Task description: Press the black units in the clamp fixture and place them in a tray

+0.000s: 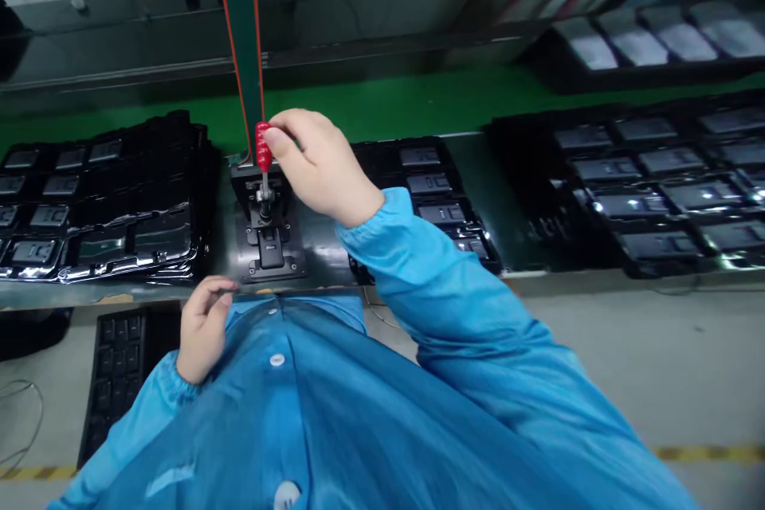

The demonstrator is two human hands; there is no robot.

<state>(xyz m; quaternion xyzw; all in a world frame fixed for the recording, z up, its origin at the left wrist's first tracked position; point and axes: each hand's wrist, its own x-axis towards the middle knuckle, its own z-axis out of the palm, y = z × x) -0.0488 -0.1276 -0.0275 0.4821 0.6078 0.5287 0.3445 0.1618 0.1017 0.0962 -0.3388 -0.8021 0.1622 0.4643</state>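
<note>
My right hand [319,159] is closed around the red handle [263,147] of a toggle clamp, thumb and fingers at its upper part. The handle stands upright above the clamp's metal linkage [264,203]. Below it, a small black rectangular part [271,248] sits in the black fixture plate [290,267] on the bench. My left hand [205,327] rests by the bench's front edge, left of my body. Its fingers are loosely bent, with a gap to the thumb and nothing visible in them.
Stacked black trays [131,207] with dark parts lie on the left. Another tray [427,183] is right of the fixture, partly behind my arm, and more trays [663,183] fill the far right. A green strip with orange edges [244,40] rises behind the clamp.
</note>
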